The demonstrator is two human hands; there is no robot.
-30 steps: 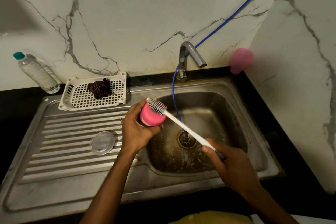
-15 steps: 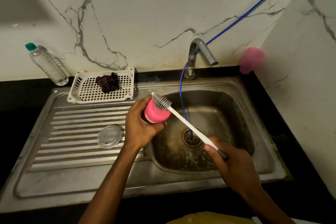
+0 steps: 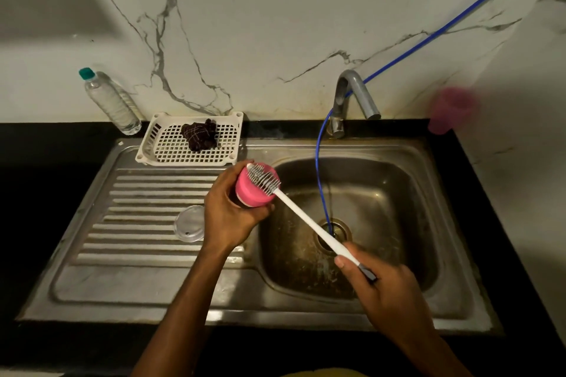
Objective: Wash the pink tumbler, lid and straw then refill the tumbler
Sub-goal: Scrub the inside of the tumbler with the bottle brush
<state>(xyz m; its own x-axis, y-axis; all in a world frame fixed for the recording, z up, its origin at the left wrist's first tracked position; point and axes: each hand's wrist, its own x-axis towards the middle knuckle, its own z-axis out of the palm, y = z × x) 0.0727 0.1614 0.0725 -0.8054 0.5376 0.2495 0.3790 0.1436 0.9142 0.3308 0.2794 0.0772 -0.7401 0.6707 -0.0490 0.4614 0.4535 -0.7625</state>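
Here, the left hand [image 3: 228,217] curls its fingers round the pink tumbler [image 3: 255,193], held above the left edge of the sink basin [image 3: 382,193]; the right hand [image 3: 389,294] grips the handle of the white brush [image 3: 306,217], whose bristles lie across the tumbler's near end; the clear lid [image 3: 190,223] rests on the drainboard [image 3: 137,202], just beside the left hand.

1 pink tumbler [image 3: 249,196], 1 brush [image 3: 306,217], 1 clear lid [image 3: 188,223], 1 basket [image 3: 171,150], 1 bottle [image 3: 111,104], 1 tap [image 3: 352,95], 1 hose [image 3: 318,168], 2 hands: left hand [image 3: 228,217], right hand [image 3: 389,291].

Steel drainboard [image 3: 137,254] w/ clear lid [image 3: 189,223], white basket [image 3: 165,148].
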